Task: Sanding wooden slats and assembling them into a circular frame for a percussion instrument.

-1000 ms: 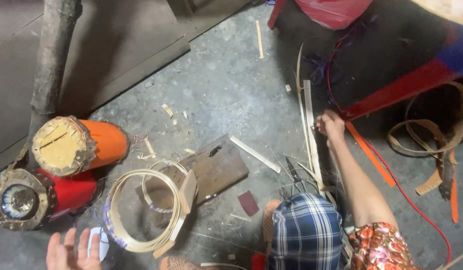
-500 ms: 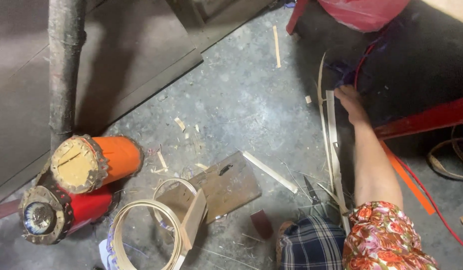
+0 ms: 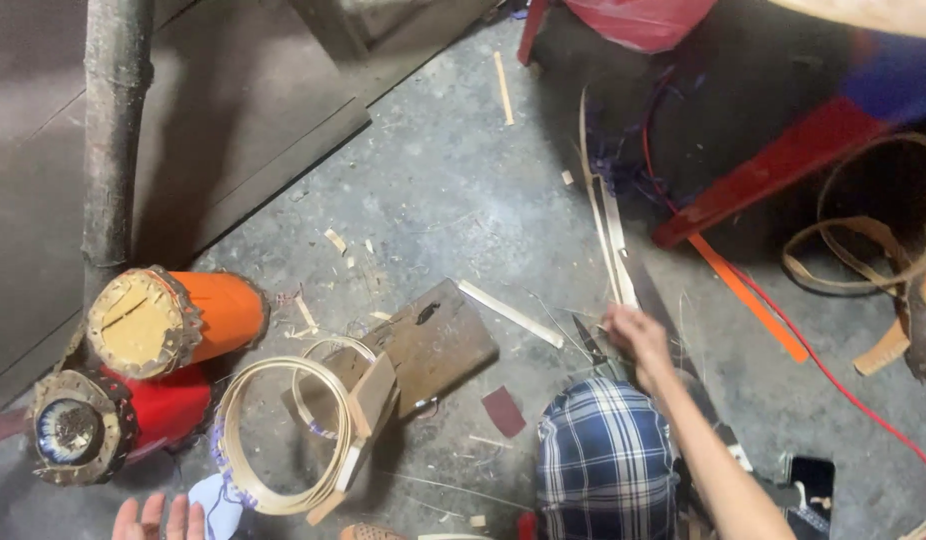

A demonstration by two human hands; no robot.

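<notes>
1. The right hand point(image 3: 638, 338) reaches down to the concrete floor point(image 3: 453, 190) and rests on the near end of a bundle of thin pale bamboo strips point(image 3: 608, 235); the fingers curl over them, though how firmly they close on them cannot be told.
2. The strips are long, flat and narrow, lying side by side and running away from the hand, slightly bowed.
3. Dark shears point(image 3: 591, 345) lie just beside the hand.
4. The left hand point(image 3: 161, 518) shows at the bottom edge, fingers spread and holding nothing, near a coiled bamboo hoop point(image 3: 273, 440).
</notes>
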